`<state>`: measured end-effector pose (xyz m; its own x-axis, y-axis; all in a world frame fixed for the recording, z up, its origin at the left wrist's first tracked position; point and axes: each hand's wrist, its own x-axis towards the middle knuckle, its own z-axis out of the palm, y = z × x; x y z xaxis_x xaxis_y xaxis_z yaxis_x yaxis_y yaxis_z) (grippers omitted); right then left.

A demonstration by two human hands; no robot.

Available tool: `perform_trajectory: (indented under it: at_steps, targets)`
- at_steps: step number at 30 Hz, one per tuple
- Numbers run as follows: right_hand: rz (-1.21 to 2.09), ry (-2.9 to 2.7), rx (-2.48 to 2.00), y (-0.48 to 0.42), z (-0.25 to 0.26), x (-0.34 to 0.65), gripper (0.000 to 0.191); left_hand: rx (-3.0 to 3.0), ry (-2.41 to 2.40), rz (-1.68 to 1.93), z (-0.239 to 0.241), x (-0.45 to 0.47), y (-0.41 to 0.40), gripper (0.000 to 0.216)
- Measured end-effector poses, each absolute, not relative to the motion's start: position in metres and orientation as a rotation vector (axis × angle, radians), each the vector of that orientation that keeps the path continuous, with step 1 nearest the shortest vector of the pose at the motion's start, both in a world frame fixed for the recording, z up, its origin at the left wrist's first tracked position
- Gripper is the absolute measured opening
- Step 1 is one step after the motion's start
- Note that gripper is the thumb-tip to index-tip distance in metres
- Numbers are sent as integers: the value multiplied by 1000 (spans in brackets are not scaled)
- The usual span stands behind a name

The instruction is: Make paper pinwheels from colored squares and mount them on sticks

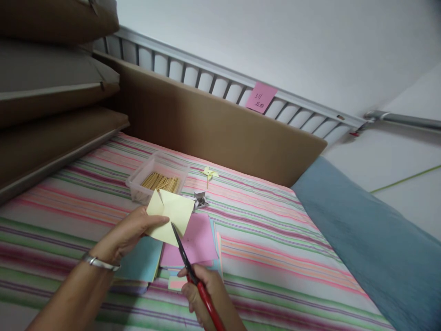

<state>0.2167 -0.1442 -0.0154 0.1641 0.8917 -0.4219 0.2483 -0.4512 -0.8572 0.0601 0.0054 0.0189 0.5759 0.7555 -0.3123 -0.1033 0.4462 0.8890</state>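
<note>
My left hand, a silver bangle on its wrist, pinches a pale yellow paper square that has a cut at its top corner. My right hand is closed round red-handled scissors. Their dark blades point up and touch the yellow square's lower edge. Under both hands lie a pink sheet and a blue sheet on the striped bedcover.
A clear plastic tub of wooden sticks stands behind the paper, with a small metal clip pile and a tiny yellow pinwheel nearby. A brown cardboard panel lines the bed rail. Cushions stack at left; a blue cloth lies at right.
</note>
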Motion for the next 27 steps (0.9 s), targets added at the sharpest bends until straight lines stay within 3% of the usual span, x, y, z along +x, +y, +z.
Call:
perform_trajectory:
  at_steps: [15, 21, 27]
  targets:
    - [1315, -1093, -1773, -145, -18, 216, 28, 970, 804, 630, 25, 62, 3, 32]
    - [1151, -1411, -1824, -149, -6, 229, 24, 921, 839, 671, 25, 61, 4, 30]
    - [1167, -1432, -1824, -159, 0, 271, 33, 928, 872, 646, 23, 56, 8, 23]
